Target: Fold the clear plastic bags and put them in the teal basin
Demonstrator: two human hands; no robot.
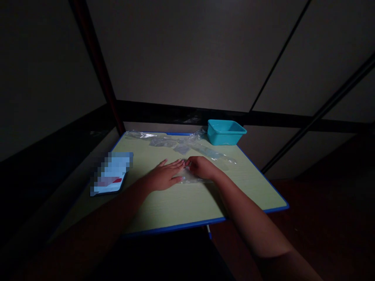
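Observation:
A clear plastic bag (190, 178) lies flat near the middle of the table, partly covered by both hands. My left hand (165, 175) rests on its left part, palm down with fingers spread. Curled beside those fingertips, my right hand (199, 167) is closed at the bag's upper part; what its fingers pinch is too small to make out. Behind them, more clear plastic bags (162, 141) are strewn along the table's far side, some overlapping.
The small light table (175, 210) has a blue edge. A turquoise basket (224, 137) stands at its far right corner. On the left lies a phone (113, 175) with a lit, blurred screen. Dark panels rise behind.

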